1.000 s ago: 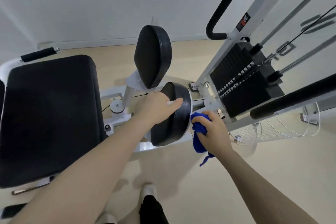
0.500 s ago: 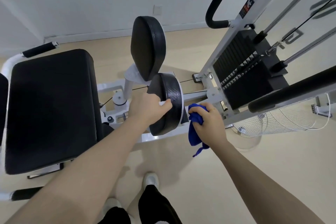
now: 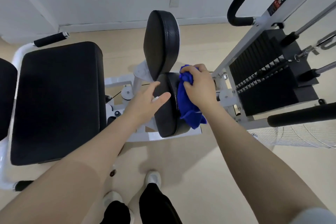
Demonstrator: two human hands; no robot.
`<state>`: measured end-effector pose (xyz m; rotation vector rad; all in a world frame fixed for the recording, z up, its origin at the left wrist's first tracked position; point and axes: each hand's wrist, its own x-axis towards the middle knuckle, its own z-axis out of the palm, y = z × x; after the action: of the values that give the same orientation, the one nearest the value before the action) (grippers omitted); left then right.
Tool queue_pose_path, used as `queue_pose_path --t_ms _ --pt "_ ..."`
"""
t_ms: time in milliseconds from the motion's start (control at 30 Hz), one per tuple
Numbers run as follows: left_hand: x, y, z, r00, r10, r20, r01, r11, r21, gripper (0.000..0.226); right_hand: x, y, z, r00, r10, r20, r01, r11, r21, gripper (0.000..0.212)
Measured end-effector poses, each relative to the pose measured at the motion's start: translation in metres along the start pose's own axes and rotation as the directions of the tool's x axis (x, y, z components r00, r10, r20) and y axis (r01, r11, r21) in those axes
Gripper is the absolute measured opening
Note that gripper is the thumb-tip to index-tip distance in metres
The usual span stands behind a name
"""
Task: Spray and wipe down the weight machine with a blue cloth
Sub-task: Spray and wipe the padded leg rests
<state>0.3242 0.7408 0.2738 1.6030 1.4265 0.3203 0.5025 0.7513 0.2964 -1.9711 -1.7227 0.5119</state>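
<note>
Right hand (image 3: 198, 85) bunches blue cloth (image 3: 187, 103) against lower pad (image 3: 168, 112), right face, for wiping | left hand (image 3: 145, 103) fingers extended, touching pad's left face, likely steadying | seat (image 3: 56, 100) left of pad

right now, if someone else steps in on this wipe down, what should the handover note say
Right hand grips the bunched blue cloth, pressed on the near round black leg pad.
Left hand, fingers straight, rests on that pad's other face; something small and white shows under it, unclear what.
Done: wiping of this pad is under way.
Left, as far as can be told: upper oval black pad, wide black seat cushion, white frame. No spray bottle in view.
</note>
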Motion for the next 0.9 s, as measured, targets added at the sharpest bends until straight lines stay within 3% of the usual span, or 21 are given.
queue_pose_path --t_ms 67,133,233,367,467,633,700,800,900 --pt "0.000 0.003 0.001 0.999 -0.040 -0.005 0.039 0.991 -0.130 0.053 -0.012 0.002 0.002 0.995 -0.053 0.086 0.058 0.997 -0.055 0.027" --pt "0.006 0.005 0.001 0.986 -0.166 -0.003 0.156 0.932 -0.327 0.048 -0.041 0.002 0.003 0.978 -0.150 0.146 0.172 0.973 -0.151 0.022" --pt "0.017 0.007 0.003 0.938 -0.318 0.138 0.343 0.791 -0.507 0.066 -0.057 -0.002 0.003 0.963 -0.167 0.210 0.210 0.956 -0.203 0.018" --pt "0.030 0.004 0.011 0.923 -0.288 0.255 0.382 0.768 -0.514 0.068 0.017 -0.010 0.015 0.989 0.003 0.150 0.021 0.987 -0.161 0.033" --pt "0.039 -0.006 0.013 0.922 -0.251 0.295 0.375 0.765 -0.523 0.065 0.048 -0.012 0.016 0.966 0.097 0.238 -0.072 0.991 -0.111 0.041" --pt "0.056 -0.004 0.013 0.932 -0.209 0.298 0.352 0.722 -0.595 0.059 0.011 -0.006 -0.026 0.884 0.023 0.467 0.009 0.998 -0.065 0.027" --pt "0.065 -0.005 0.016 0.926 -0.220 0.307 0.370 0.686 -0.627 0.063 0.015 -0.003 -0.017 0.903 -0.009 0.430 0.052 0.995 -0.087 0.027" --pt "0.082 -0.012 0.017 0.909 -0.235 0.343 0.410 0.650 -0.640 0.067 0.059 0.006 0.016 0.924 0.089 0.371 -0.040 0.990 -0.137 0.028" --pt "0.094 -0.019 0.015 0.912 -0.211 0.353 0.389 0.721 -0.574 0.066 0.094 0.013 0.039 0.875 0.186 0.447 -0.069 0.962 -0.265 0.022"
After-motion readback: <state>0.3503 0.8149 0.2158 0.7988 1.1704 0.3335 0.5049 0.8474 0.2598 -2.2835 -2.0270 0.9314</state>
